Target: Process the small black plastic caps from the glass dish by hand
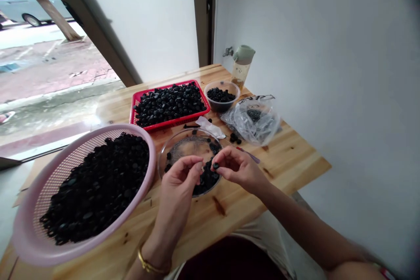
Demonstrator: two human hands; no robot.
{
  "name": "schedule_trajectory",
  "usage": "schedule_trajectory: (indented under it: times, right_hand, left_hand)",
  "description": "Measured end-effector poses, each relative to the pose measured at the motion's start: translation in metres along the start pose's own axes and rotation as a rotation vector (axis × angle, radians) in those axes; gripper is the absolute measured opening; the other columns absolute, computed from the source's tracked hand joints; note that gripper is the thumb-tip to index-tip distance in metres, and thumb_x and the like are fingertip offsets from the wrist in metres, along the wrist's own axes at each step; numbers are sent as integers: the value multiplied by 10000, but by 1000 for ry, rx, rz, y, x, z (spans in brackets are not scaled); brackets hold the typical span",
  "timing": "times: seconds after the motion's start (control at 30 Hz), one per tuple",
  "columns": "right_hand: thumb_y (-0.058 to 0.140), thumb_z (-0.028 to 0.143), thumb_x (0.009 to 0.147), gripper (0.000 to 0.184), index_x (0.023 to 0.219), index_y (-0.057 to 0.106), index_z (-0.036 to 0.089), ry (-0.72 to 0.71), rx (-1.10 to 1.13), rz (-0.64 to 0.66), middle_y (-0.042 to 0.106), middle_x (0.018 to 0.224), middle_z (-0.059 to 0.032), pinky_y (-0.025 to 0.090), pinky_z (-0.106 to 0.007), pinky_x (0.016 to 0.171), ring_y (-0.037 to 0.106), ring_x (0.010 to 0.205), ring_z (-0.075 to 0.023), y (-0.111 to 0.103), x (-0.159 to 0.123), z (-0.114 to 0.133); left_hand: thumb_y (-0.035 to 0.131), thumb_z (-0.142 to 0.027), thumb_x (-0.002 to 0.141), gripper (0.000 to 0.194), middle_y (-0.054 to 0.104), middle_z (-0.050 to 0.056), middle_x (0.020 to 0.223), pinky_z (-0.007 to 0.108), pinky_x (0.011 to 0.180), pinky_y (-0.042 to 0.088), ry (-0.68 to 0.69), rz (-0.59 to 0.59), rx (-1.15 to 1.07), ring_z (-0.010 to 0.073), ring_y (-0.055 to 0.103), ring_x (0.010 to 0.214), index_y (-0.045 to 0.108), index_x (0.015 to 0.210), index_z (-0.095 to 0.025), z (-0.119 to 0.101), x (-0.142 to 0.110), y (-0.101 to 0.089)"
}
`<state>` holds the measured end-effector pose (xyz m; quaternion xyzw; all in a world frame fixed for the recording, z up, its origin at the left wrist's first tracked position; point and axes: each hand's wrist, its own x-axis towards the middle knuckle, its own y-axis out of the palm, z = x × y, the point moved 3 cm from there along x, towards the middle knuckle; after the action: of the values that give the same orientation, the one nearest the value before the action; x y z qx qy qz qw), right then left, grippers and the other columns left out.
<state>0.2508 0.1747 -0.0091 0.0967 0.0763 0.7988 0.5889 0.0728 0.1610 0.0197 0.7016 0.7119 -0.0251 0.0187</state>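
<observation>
Above the near side of a clear round dish [160, 157], my two hands face each other. Between the thumb and forefinger of my right hand [241, 168] is a small round black part [215, 166] with a hole or recess in its face. My left hand [182, 179] is closed in a pinch, thumb against forefinger; whatever lies between those fingertips is too small to make out. Loose black parts [206, 177] lie in the dish, mostly on its right and near sides, partly hidden behind my hands.
Left stands a pink basket [149, 148] heaped with black rings; behind, a red basket [167, 122] of black pieces. A clear tub [238, 92], a plastic bag [262, 124], a lidded jug [241, 68] and a purple-handled tool [249, 154] are at the right, near the wall [328, 74].
</observation>
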Motion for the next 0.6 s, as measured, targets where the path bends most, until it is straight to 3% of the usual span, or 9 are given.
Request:
schedule_trajectory:
  times: [0.23,0.47,0.6]
  right_hand:
    - [756,257,896,132,1017,723,219,-197,-44,54,627,781,4,483,-225,628,563,694,-124,17,-8,-5]
    - [778,263,899,155,1048,765,225,-213,11,83,693,884,-20,525,-222,675,634,754,-123,30,-8,-3]
    - [743,297,929,143,1037,778,210,-212,31,92,714,864,-34,565,-245,690,677,766,-142,39,-9,-1]
  left_hand:
    - [832,-309,837,100,713,10,990,193,683,497,-13,-11,-370,81,577,712,813,889,-226,14,-24,6]
    - [847,-309,828,104,684,-2,958,224,732,509,-11,-55,-456,80,584,698,809,883,-230,22,-30,0]
    - [802,-279,876,45,668,-1,990,224,729,519,61,-50,-442,84,595,724,798,899,-241,27,-31,-2]
